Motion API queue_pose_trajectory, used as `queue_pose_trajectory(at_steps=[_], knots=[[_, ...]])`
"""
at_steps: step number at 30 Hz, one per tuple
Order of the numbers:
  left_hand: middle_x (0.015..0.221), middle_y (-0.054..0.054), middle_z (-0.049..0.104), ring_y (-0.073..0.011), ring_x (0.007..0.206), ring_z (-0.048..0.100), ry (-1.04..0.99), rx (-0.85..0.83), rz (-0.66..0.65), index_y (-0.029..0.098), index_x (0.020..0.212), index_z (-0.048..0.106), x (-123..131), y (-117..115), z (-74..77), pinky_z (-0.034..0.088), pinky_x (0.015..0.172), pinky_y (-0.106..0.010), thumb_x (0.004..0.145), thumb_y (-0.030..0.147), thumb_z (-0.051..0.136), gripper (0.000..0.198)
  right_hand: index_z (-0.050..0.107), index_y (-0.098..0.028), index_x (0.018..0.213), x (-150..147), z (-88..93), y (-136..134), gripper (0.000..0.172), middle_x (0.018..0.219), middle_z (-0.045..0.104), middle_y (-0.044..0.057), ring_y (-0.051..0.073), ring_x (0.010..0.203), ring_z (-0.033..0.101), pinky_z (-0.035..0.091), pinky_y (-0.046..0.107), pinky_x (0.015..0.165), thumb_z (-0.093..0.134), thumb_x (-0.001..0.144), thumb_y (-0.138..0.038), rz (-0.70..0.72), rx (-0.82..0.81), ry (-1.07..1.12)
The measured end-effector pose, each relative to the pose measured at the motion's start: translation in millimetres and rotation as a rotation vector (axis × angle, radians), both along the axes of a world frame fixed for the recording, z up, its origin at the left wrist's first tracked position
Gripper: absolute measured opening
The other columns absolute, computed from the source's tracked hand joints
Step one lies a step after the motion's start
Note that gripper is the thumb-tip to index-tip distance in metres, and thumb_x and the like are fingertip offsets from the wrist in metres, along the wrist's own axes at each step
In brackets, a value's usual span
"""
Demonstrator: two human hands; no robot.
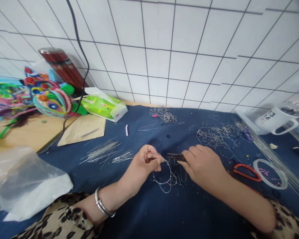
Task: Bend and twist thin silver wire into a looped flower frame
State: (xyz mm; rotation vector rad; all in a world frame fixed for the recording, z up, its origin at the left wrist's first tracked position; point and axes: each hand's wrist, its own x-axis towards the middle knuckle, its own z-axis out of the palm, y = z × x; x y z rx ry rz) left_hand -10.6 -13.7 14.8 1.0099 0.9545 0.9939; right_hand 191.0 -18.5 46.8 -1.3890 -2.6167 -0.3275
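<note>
Between thumb and fingertips, my left hand (149,159) pinches a thin silvery wire bent into rings (170,172); one round loop hangs below the fingers, with a smaller loop under it. My right hand (204,166) is wrapped round a pair of dark pliers (175,157), whose jaws point left toward the wire, a short way from the left fingertips. The handles are mostly hidden in the palm. Behind the loops, several curled wire pieces (180,178) lie on the dark blue cloth (149,212).
Straight wires (102,151) lie left, tangled wire heaps (163,114) behind and right (215,134). Red-handled scissors (247,172), a clear ring-shaped dish (270,174) and a white mug (276,119) stand right. A plastic bag (37,189), green packet (102,104) and red thermos (64,68) are left.
</note>
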Motion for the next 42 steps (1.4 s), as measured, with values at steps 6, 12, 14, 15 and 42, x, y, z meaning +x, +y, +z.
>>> queue_pose_trajectory(at_steps=[6,12,14,15,42], knots=[[0.073,0.002,0.057,-0.0071,0.058,0.051,-0.006,0.004,-0.004,0.018,0.082,0.043,-0.2,-0.8,-0.3,0.04,0.057,-0.021,0.077,0.014,0.057,0.015,0.053,-0.017,0.071,-2.5,-3.7,-0.8,0.02,0.065,0.05,0.003,0.016,0.065,0.04,0.021,0.029,0.06,0.048,0.084,-0.031,0.048,0.017,-0.014],[0.073,0.002,0.056,-0.0069,0.058,0.052,0.015,0.003,-0.015,0.017,0.082,0.042,0.0,-0.8,-1.1,0.04,0.057,-0.021,0.078,0.016,0.056,0.015,0.055,-0.017,0.075,-3.6,-5.2,-1.1,0.018,0.066,0.051,0.003,0.017,0.066,0.041,0.022,0.03,0.06,0.046,0.085,-0.03,0.041,0.021,-0.042],[0.073,0.003,0.056,-0.0068,0.058,0.052,0.014,0.004,-0.019,0.017,0.082,0.042,-0.2,-0.6,-2.0,0.04,0.057,-0.021,0.078,0.015,0.056,0.015,0.055,-0.017,0.073,-3.1,-6.0,-0.7,0.02,0.066,0.051,0.003,0.017,0.065,0.041,0.022,0.03,0.059,0.046,0.086,-0.03,0.047,0.021,-0.037],[0.074,0.003,0.056,-0.0069,0.058,0.052,0.015,0.005,-0.022,0.017,0.083,0.042,-0.2,-0.6,-2.3,0.04,0.057,-0.021,0.078,0.015,0.056,0.015,0.054,-0.017,0.072,-2.8,-6.4,-0.6,0.021,0.065,0.051,0.003,0.016,0.065,0.042,0.022,0.03,0.059,0.046,0.086,-0.03,0.052,0.017,-0.033],[0.075,0.002,0.057,-0.007,0.056,0.052,0.011,-0.028,-0.104,0.018,0.083,0.043,0.7,-1.9,-5.5,0.043,0.056,-0.022,0.074,0.015,0.059,0.018,0.055,-0.017,0.074,-1.8,-1.7,0.1,0.02,0.069,0.054,0.003,0.016,0.068,0.043,0.024,0.03,0.061,0.049,0.084,-0.033,0.112,-0.088,-0.026]])
